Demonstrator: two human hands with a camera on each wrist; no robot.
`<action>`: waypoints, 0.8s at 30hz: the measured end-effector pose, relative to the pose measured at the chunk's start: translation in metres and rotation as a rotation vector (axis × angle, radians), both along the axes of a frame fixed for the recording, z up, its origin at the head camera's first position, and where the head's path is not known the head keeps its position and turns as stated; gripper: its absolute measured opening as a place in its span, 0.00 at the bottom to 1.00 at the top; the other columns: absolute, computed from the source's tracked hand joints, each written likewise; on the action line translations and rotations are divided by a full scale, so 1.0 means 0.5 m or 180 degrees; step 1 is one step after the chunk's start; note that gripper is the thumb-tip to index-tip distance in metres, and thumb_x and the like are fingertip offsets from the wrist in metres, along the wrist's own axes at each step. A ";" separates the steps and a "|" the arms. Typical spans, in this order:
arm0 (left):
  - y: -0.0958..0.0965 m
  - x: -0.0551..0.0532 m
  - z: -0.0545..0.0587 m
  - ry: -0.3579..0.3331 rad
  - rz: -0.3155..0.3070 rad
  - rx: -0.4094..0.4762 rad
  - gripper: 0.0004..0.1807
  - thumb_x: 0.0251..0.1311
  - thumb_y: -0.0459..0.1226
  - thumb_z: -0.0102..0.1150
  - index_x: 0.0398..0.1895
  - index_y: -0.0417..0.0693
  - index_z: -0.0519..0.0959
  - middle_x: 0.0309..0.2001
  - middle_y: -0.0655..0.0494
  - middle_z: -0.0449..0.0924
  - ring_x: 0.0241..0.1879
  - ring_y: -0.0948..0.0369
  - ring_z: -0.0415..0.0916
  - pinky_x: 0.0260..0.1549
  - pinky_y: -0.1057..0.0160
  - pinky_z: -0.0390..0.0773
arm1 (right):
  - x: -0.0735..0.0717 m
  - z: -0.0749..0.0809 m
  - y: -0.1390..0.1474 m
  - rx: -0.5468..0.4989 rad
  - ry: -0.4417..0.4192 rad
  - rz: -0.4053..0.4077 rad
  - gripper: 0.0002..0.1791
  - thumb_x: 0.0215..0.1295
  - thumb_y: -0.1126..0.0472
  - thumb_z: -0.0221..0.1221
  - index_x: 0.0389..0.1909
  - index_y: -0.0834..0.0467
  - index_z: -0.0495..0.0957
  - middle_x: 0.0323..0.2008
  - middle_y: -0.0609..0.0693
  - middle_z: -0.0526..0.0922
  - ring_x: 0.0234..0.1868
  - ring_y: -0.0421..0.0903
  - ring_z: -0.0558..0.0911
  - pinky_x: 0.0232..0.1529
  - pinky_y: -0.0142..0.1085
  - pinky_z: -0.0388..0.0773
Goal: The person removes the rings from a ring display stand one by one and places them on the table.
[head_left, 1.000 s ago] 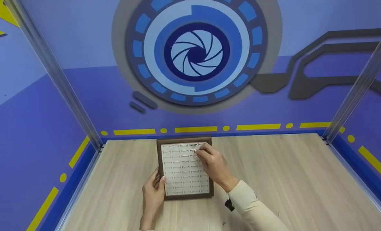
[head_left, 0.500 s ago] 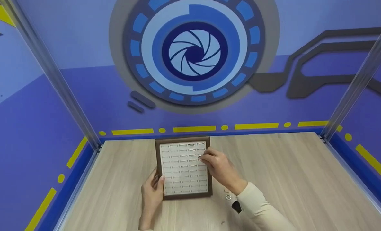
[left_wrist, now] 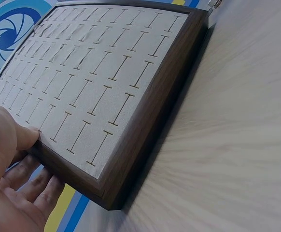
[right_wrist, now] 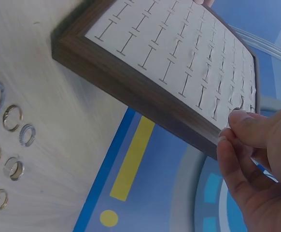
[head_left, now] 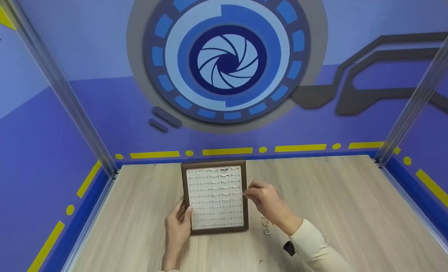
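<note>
A ring display board (head_left: pixel 215 231) with a dark wooden frame and a white slotted pad (left_wrist: pixel 68 159) leans up at a tilt. My left hand (head_left: pixel 177 224) grips its left edge, with the thumb (left_wrist: pixel 27 137) on the front rim and the fingers beneath. My right hand (head_left: pixel 270 202) is just off the board's right edge. Its thumb and fingertips pinch a small ring (head_left: pixel 243 193), mostly hidden by the fingers. Several silver and gold rings (right_wrist: pixel 12 117) lie on the table to the right of the board, partly under the right forearm.
The light wood table (head_left: pixel 141 226) carries the board near its back edge. A blue printed panel (head_left: pixel 163 143) stands behind it. Metal posts (head_left: pixel 416 94) rise at both back corners.
My right hand has drawn back from the board's upper right, down and to the right, with the ring pinched. More loose rings show on the table. The left hand keeps its grip.
</note>
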State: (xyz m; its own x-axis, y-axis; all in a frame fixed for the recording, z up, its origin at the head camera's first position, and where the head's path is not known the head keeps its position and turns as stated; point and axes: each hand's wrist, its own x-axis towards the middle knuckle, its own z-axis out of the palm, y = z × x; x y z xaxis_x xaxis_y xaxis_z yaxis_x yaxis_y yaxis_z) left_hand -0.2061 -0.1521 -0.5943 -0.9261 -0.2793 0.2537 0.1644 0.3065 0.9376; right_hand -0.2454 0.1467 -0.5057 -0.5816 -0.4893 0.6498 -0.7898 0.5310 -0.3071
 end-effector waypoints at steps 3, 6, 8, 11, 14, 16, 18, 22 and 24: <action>0.000 -0.001 -0.002 -0.0013 0.0017 0.0026 0.28 0.75 0.28 0.60 0.75 0.35 0.71 0.69 0.33 0.77 0.66 0.40 0.80 0.68 0.52 0.83 | 0.008 -0.007 0.011 0.0064 -0.0085 -0.0088 0.08 0.63 0.77 0.71 0.35 0.61 0.90 0.33 0.49 0.85 0.35 0.42 0.87 0.37 0.29 0.90; -0.001 -0.002 -0.002 0.0010 0.0032 0.0005 0.27 0.74 0.27 0.60 0.75 0.33 0.72 0.68 0.31 0.78 0.65 0.39 0.81 0.67 0.51 0.84 | 0.019 -0.016 0.022 0.0126 -0.0190 -0.0185 0.08 0.63 0.76 0.71 0.34 0.59 0.90 0.33 0.47 0.84 0.34 0.40 0.86 0.35 0.28 0.90; -0.001 -0.001 -0.001 -0.0003 0.0038 -0.0016 0.27 0.74 0.27 0.60 0.75 0.33 0.71 0.68 0.31 0.78 0.65 0.39 0.81 0.66 0.51 0.84 | 0.026 -0.022 0.031 0.0154 -0.0252 -0.0222 0.08 0.64 0.75 0.70 0.35 0.58 0.90 0.33 0.46 0.84 0.35 0.39 0.86 0.34 0.28 0.89; -0.001 0.000 0.000 -0.0007 0.0028 -0.0038 0.27 0.75 0.28 0.60 0.75 0.33 0.71 0.69 0.31 0.77 0.66 0.39 0.80 0.67 0.51 0.84 | 0.035 -0.033 0.043 0.0172 -0.0306 -0.0243 0.09 0.64 0.76 0.70 0.34 0.58 0.90 0.33 0.45 0.84 0.34 0.38 0.85 0.33 0.28 0.88; -0.002 0.001 0.001 -0.0027 0.0034 -0.0034 0.27 0.75 0.28 0.60 0.76 0.34 0.71 0.70 0.33 0.77 0.67 0.40 0.79 0.68 0.51 0.83 | 0.041 -0.043 0.054 0.0179 -0.0338 -0.0231 0.09 0.65 0.76 0.69 0.35 0.58 0.89 0.33 0.45 0.84 0.34 0.37 0.84 0.33 0.28 0.88; -0.002 0.001 0.001 -0.0020 0.0039 -0.0031 0.27 0.75 0.28 0.60 0.75 0.34 0.71 0.70 0.33 0.77 0.67 0.40 0.79 0.68 0.51 0.83 | 0.046 -0.047 0.061 0.0181 -0.0345 -0.0233 0.09 0.65 0.76 0.69 0.35 0.58 0.89 0.33 0.45 0.84 0.34 0.36 0.84 0.33 0.27 0.88; -0.002 0.000 0.001 -0.0017 0.0028 -0.0019 0.27 0.75 0.28 0.60 0.75 0.34 0.71 0.70 0.33 0.77 0.67 0.40 0.79 0.68 0.51 0.83 | 0.051 -0.050 0.067 0.0188 -0.0319 -0.0256 0.09 0.64 0.76 0.70 0.35 0.58 0.89 0.33 0.44 0.84 0.34 0.36 0.84 0.33 0.27 0.88; -0.002 0.001 0.003 -0.0036 -0.0017 -0.0011 0.28 0.76 0.29 0.59 0.76 0.33 0.70 0.70 0.32 0.76 0.67 0.39 0.79 0.68 0.53 0.83 | 0.060 -0.056 0.081 0.0189 -0.0247 -0.0310 0.10 0.63 0.76 0.71 0.34 0.57 0.89 0.33 0.43 0.83 0.34 0.35 0.84 0.33 0.26 0.88; -0.001 0.000 0.003 -0.0057 -0.0016 -0.0006 0.28 0.76 0.29 0.59 0.76 0.34 0.70 0.70 0.32 0.76 0.68 0.39 0.79 0.68 0.53 0.83 | 0.064 -0.061 0.089 0.0184 -0.0209 -0.0328 0.11 0.61 0.77 0.71 0.33 0.57 0.88 0.33 0.43 0.83 0.34 0.35 0.84 0.33 0.25 0.87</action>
